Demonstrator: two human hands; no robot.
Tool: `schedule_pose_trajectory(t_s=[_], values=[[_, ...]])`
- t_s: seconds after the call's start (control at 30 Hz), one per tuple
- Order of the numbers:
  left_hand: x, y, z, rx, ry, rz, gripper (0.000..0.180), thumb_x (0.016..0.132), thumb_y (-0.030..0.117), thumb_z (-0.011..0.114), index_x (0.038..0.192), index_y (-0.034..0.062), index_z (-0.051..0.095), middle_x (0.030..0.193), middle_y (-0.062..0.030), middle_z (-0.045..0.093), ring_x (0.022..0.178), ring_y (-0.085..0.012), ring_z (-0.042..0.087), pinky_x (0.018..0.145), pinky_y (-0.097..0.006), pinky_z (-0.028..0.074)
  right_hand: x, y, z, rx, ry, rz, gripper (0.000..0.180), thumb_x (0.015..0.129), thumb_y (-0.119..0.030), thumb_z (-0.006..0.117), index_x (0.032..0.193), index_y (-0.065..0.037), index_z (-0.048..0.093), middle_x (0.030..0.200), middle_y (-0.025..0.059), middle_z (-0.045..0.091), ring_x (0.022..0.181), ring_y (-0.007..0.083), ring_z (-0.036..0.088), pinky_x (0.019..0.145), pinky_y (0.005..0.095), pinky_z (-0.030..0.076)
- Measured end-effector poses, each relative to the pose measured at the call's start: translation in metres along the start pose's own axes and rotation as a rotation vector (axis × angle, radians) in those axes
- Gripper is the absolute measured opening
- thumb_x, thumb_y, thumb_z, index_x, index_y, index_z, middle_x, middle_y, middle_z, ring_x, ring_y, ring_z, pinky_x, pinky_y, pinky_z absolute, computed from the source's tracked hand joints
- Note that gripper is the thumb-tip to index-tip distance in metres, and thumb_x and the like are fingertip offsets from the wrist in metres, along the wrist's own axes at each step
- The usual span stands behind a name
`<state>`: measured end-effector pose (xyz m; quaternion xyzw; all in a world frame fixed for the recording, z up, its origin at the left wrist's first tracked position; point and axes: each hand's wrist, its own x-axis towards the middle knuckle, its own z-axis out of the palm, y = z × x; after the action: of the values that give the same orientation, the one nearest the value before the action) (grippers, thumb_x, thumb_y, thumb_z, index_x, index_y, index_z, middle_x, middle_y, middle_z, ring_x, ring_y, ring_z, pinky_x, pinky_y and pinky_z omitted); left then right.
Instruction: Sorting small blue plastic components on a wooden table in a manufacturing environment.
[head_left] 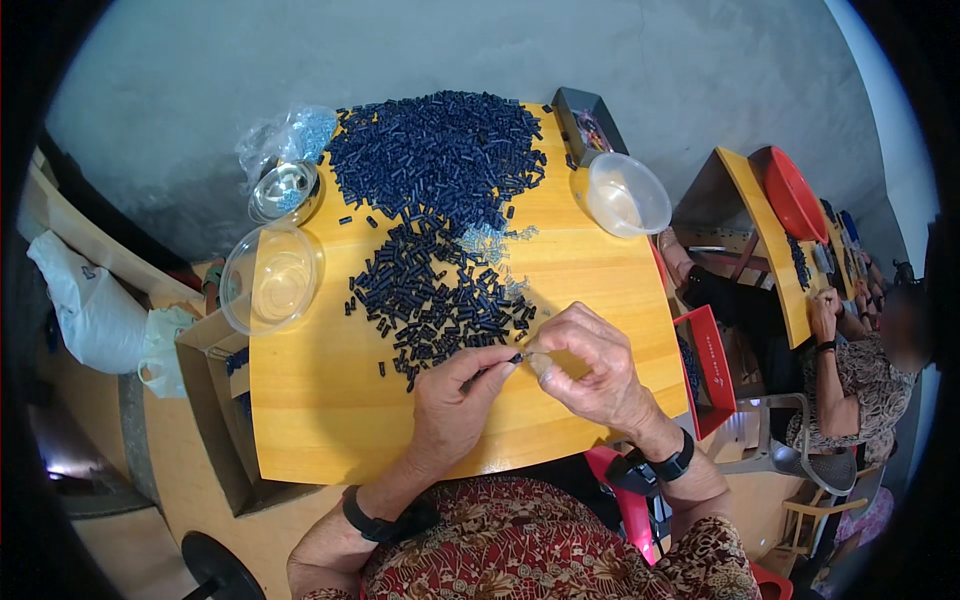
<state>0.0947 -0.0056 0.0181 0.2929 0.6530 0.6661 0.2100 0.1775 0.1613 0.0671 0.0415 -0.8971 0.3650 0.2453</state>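
My left hand (452,402) pinches a small dark cylindrical piece (516,358) between thumb and forefinger, above the near part of the yellow table (600,300). My right hand (592,368) comes up against it, thumb and fingertips closed together; whatever they hold is too small to make out. Just beyond my hands spreads a loose scatter of short dark cylindrical pieces (425,290). It runs back into a large heap of the same pieces (435,150). Beside the scatter lies a small pile of tiny clear, pale parts (485,243).
Clear plastic tubs (232,290) (655,205) stand at the table's left and right edges. A metal bowl (262,203) and a plastic bag (262,145) sit back left. A grey tray (580,97) is back right. Boxes flank the table; another person (845,385) works at the right.
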Motion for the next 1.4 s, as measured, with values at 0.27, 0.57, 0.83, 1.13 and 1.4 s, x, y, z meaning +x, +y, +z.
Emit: schedule_pose_trajectory(t_s=[0.27, 0.57, 0.83, 1.13, 1.4], values=[[0.001, 0.001, 0.000, 0.061, 0.002, 0.021, 0.015, 0.091, 0.007, 0.068, 0.105, -0.0009, 0.069, 0.091, -0.0049, 0.072, 0.080, -0.0090, 0.063, 0.073, -0.023, 0.050, 0.001, -0.001, -0.001, -0.057, -0.044, -0.024, 0.013, 0.075, 0.002, 0.069, 0.085, -0.002, 0.061, 0.084, 0.0093, 0.062, 0.080, 0.0274, 0.061, 0.073, 0.0368, 0.051], [0.001, 0.003, 0.000, 0.083, 0.010, -0.056, 0.016, 0.093, 0.009, 0.067, 0.105, -0.0025, 0.068, 0.091, -0.0051, 0.072, 0.081, -0.0097, 0.064, 0.075, -0.023, 0.050, -0.001, -0.003, 0.000, -0.115, -0.050, -0.065, 0.023, 0.074, 0.000, 0.071, 0.096, 0.000, 0.065, 0.088, 0.0121, 0.063, 0.084, 0.0292, 0.062, 0.077, 0.0382, 0.051], [0.002, -0.003, -0.002, -0.442, -0.043, -0.219, 0.018, 0.095, 0.006, 0.063, 0.110, -0.0043, 0.066, 0.102, -0.0064, 0.070, 0.096, -0.0100, 0.064, 0.088, -0.023, 0.050, -0.007, -0.006, 0.012, -0.163, 0.036, -0.078, 0.032, 0.072, -0.004, 0.077, 0.102, -0.001, 0.066, 0.097, 0.0121, 0.064, 0.088, 0.0292, 0.062, 0.079, 0.0388, 0.051], [-0.002, -0.005, -0.002, -0.550, -0.048, -0.306, 0.018, 0.094, 0.010, 0.066, 0.107, -0.0017, 0.068, 0.099, -0.0012, 0.068, 0.091, -0.0063, 0.060, 0.084, -0.022, 0.048, -0.012, 0.005, 0.020, -0.299, 0.030, -0.263, 0.030, 0.074, -0.007, 0.076, 0.101, 0.001, 0.066, 0.098, 0.0116, 0.063, 0.090, 0.0270, 0.061, 0.079, 0.0391, 0.049], [0.003, -0.005, -0.005, -0.505, -0.106, -0.339, 0.018, 0.094, 0.011, 0.066, 0.107, -0.0013, 0.068, 0.098, -0.0011, 0.068, 0.089, -0.0056, 0.059, 0.082, -0.021, 0.048, -0.015, 0.009, 0.024, -0.300, 0.086, -0.275, 0.027, 0.074, -0.005, 0.076, 0.099, 0.000, 0.065, 0.094, 0.0105, 0.065, 0.086, 0.0268, 0.062, 0.078, 0.0385, 0.050]])
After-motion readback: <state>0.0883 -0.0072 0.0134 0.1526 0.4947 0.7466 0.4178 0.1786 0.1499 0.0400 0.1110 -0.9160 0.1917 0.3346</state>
